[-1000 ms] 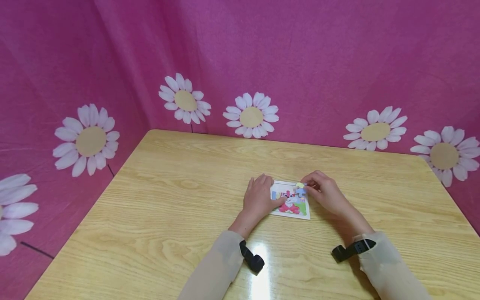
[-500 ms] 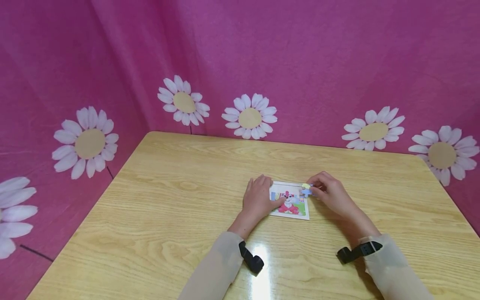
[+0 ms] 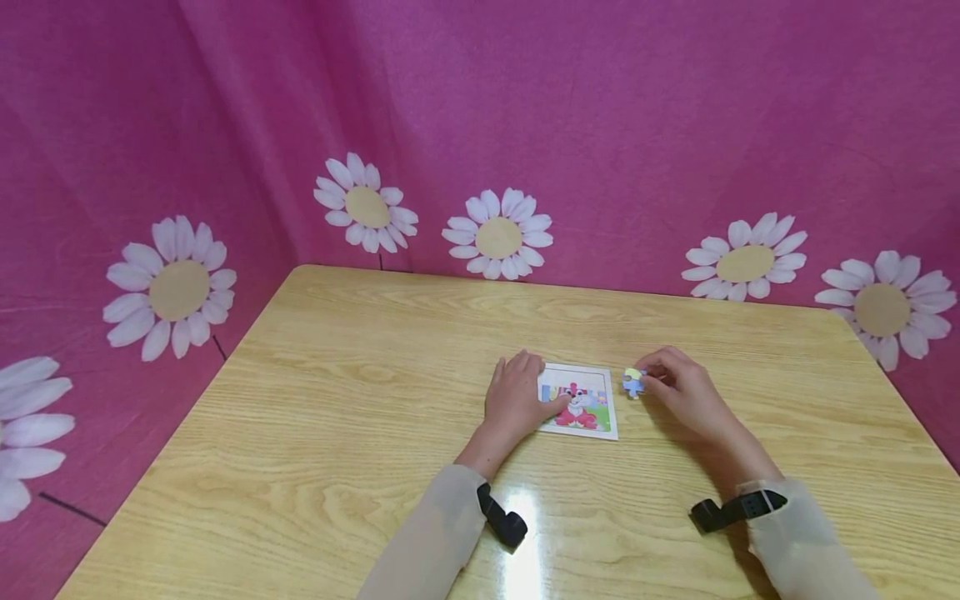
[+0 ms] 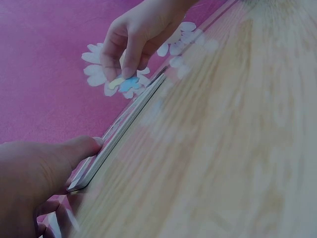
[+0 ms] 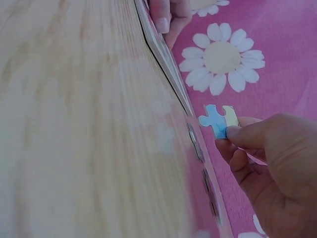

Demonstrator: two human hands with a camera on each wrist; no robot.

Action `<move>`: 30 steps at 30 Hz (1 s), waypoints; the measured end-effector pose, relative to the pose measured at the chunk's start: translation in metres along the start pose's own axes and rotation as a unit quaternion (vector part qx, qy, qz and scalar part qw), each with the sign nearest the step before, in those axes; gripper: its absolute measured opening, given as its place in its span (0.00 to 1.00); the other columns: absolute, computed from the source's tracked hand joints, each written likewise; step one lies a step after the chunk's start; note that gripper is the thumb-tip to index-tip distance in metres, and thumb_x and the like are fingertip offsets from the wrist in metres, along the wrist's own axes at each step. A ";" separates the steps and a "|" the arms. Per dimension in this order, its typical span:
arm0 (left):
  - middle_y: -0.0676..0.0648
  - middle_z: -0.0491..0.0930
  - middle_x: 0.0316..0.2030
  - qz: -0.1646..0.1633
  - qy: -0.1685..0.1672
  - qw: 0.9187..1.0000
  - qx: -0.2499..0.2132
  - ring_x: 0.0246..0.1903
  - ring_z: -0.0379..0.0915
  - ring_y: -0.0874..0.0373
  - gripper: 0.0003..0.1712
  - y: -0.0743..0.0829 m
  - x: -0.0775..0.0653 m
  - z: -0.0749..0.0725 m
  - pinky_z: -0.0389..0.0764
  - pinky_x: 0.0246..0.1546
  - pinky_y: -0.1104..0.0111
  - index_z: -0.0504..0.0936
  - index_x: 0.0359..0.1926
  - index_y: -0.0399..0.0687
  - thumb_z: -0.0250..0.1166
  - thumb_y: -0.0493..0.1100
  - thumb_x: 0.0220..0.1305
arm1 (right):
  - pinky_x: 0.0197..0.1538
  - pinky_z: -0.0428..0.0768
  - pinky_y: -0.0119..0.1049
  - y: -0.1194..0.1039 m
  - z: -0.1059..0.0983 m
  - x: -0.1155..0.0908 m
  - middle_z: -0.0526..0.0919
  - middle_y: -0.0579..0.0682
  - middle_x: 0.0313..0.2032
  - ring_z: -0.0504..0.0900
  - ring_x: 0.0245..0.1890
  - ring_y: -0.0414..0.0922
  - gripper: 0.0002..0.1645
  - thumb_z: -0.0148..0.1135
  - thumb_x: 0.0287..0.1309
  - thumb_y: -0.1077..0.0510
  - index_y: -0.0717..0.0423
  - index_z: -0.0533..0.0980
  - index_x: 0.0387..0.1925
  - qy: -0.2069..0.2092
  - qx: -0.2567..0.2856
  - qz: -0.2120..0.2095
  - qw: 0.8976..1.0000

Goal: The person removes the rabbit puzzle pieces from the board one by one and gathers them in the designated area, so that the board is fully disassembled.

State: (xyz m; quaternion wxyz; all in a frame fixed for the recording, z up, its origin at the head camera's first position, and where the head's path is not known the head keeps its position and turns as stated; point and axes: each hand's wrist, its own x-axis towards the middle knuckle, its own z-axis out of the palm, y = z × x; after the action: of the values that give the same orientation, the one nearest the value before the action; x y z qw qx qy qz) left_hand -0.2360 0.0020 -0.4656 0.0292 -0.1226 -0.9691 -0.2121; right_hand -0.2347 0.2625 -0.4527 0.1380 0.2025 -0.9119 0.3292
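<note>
A small framed jigsaw puzzle (image 3: 577,423) with a pink cartoon animal lies on the table. My left hand (image 3: 516,393) holds it at its left side, thumb over the picture and the other fingers along the edge. The upper part of the frame shows bare pale backing. Just right of the frame, my right hand (image 3: 686,392) pinches a blue and yellow puzzle piece (image 3: 633,383) between thumb and fingers. In the right wrist view, the piece (image 5: 215,121) is held upright, apart from the puzzle frame (image 5: 163,54).
Two flat, thin things, one nearer the frame (image 5: 195,143) and one farther along (image 5: 211,193), lie on the table in the right wrist view; their kind is unclear. The wooden table (image 3: 360,400) meets a pink curtain (image 3: 615,125) with white daisies at the back and left.
My right hand has moved right with the puzzle piece, from over the frame's upper right corner to beside the frame. The left hand has stayed on the puzzle.
</note>
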 end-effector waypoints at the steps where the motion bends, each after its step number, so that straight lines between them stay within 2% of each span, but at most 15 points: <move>1: 0.52 0.75 0.56 0.000 0.000 1.000 0.000 0.62 0.67 0.58 0.36 0.000 0.000 0.000 0.54 0.77 0.57 0.73 0.56 0.48 0.66 0.67 0.57 | 0.37 0.74 0.17 0.001 -0.001 -0.001 0.80 0.54 0.36 0.72 0.35 0.24 0.09 0.62 0.57 0.73 0.62 0.79 0.40 0.000 -0.001 0.003 1.000; 6: 0.52 0.75 0.58 -0.003 -0.003 1.000 0.000 0.64 0.66 0.58 0.36 0.000 0.000 0.000 0.54 0.77 0.57 0.73 0.57 0.48 0.65 0.67 0.58 | 0.36 0.75 0.18 0.007 -0.006 -0.006 0.80 0.54 0.36 0.72 0.34 0.25 0.09 0.62 0.58 0.72 0.62 0.79 0.40 0.001 -0.003 0.015 1.000; 12: 0.51 0.75 0.58 -0.004 -0.004 1.000 -0.001 0.65 0.65 0.58 0.36 0.000 0.000 0.000 0.54 0.77 0.57 0.73 0.57 0.48 0.65 0.67 0.58 | 0.37 0.74 0.13 0.017 -0.013 -0.011 0.80 0.55 0.36 0.75 0.34 0.26 0.09 0.63 0.56 0.73 0.63 0.79 0.39 0.019 -0.007 0.010 1.000; 18: 0.52 0.75 0.57 -0.003 -0.004 1.000 -0.003 0.64 0.66 0.58 0.36 0.001 0.000 0.000 0.54 0.77 0.57 0.73 0.56 0.48 0.66 0.67 0.58 | 0.36 0.72 0.11 0.023 -0.022 -0.018 0.80 0.56 0.36 0.72 0.34 0.21 0.10 0.64 0.55 0.74 0.63 0.79 0.39 0.032 -0.002 0.016 0.999; 30: 0.51 0.73 0.62 -0.004 -0.007 1.000 -0.011 0.70 0.61 0.57 0.36 0.000 0.000 0.000 0.53 0.77 0.56 0.73 0.57 0.48 0.66 0.66 0.58 | 0.38 0.70 0.09 0.036 -0.037 -0.028 0.79 0.55 0.36 0.71 0.33 0.21 0.10 0.63 0.56 0.74 0.63 0.79 0.40 0.038 -0.026 0.026 0.999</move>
State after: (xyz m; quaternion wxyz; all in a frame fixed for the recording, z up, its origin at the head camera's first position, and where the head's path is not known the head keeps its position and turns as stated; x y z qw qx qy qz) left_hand -0.2358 0.0020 -0.4657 0.0200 -0.1206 -0.9673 -0.2222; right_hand -0.2224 0.3195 -0.4556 0.1688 0.1620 -0.9193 0.3166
